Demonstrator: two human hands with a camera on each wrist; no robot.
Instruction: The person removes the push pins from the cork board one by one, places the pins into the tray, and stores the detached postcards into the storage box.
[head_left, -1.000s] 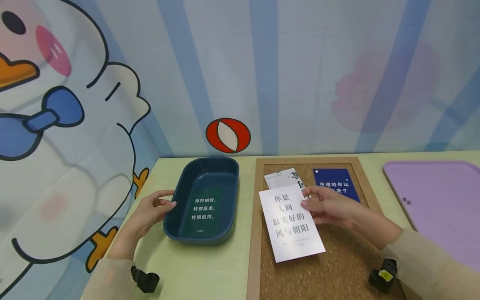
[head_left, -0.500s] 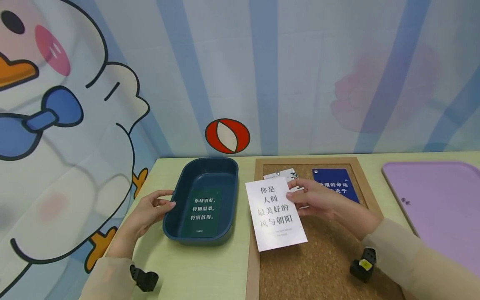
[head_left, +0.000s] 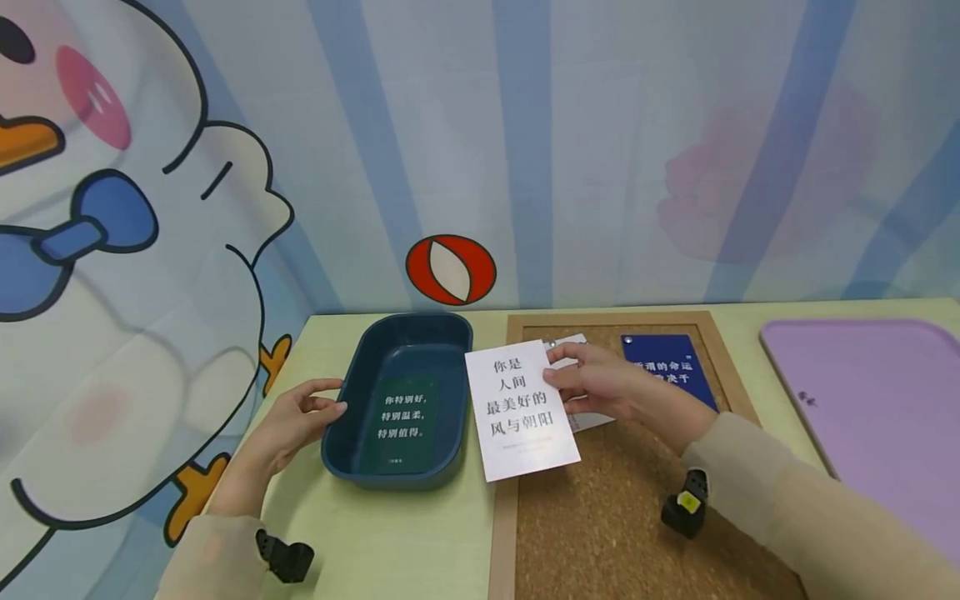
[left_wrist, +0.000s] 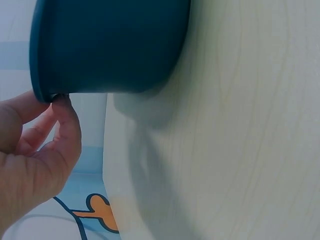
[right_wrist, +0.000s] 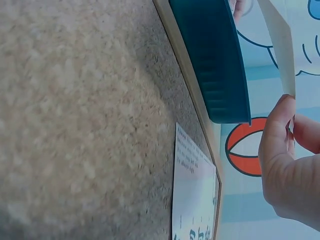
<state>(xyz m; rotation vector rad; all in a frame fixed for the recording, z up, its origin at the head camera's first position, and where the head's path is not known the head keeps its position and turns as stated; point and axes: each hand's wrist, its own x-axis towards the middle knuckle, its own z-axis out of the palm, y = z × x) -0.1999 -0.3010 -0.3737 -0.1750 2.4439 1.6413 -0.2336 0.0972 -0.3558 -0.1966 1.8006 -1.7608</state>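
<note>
A white card with dark printed characters is pinched at its right edge between the thumb and fingers of my right hand. It hangs raised over the left frame of the corkboard, just right of the dark blue plastic bin. My left hand pinches the bin's left rim, as the left wrist view also shows at the bin wall. Inside the bin lies a green card with white characters. The right wrist view shows the held card nearly edge-on, above the board.
On the corkboard, a blue card and another white card, partly hidden behind my right hand, are fixed with pins. A purple tray lies to the right. A printed curtain stands behind the table.
My right hand has carried the white card left and slightly up, from over the corkboard toward the bin. My left hand stays on the bin's rim.
</note>
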